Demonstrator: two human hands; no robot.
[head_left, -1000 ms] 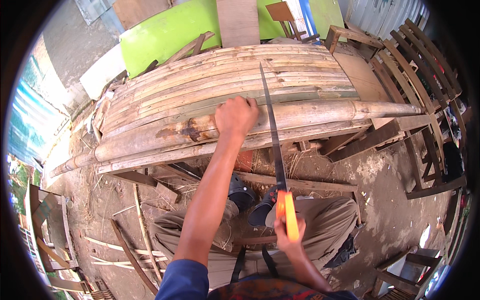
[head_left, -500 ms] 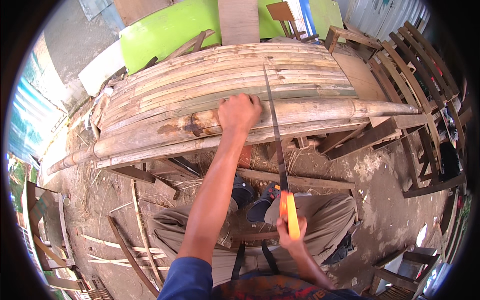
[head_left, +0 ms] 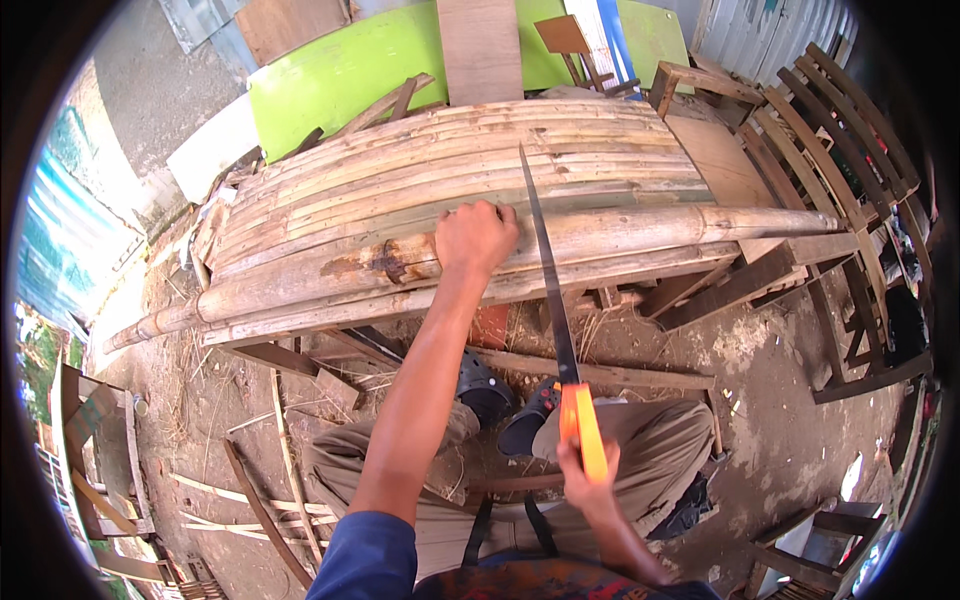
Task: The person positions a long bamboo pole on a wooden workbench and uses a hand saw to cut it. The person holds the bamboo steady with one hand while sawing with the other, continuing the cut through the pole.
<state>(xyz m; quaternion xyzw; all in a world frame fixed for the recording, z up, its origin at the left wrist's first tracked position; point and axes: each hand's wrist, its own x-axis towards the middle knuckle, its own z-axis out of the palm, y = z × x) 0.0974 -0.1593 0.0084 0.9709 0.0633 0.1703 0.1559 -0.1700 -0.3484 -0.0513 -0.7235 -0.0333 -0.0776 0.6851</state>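
A long, thick bamboo pole (head_left: 630, 228) lies along the near edge of a table made of bamboo slats (head_left: 400, 150). My left hand (head_left: 477, 238) is closed on top of the pole, just right of a dark-stained joint. In my right hand (head_left: 588, 478) is a hand saw (head_left: 550, 275), gripped by its orange and yellow handle. The blade points away from me and crosses over the pole a little to the right of my left hand, its tip over the slats. From here I cannot tell how deep any cut goes.
Wooden frames (head_left: 770, 270) stand under and beside the table's right end. A stool-like frame (head_left: 815, 545) is at the lower right. Split strips (head_left: 255, 490) lie on the dirt floor at left. Green panels (head_left: 350, 85) lean behind the table.
The view has tilted slightly, so the table sits a little lower in the picture. The saw's angle has shifted slightly, its tip a bit farther left. My left hand keeps its hold.
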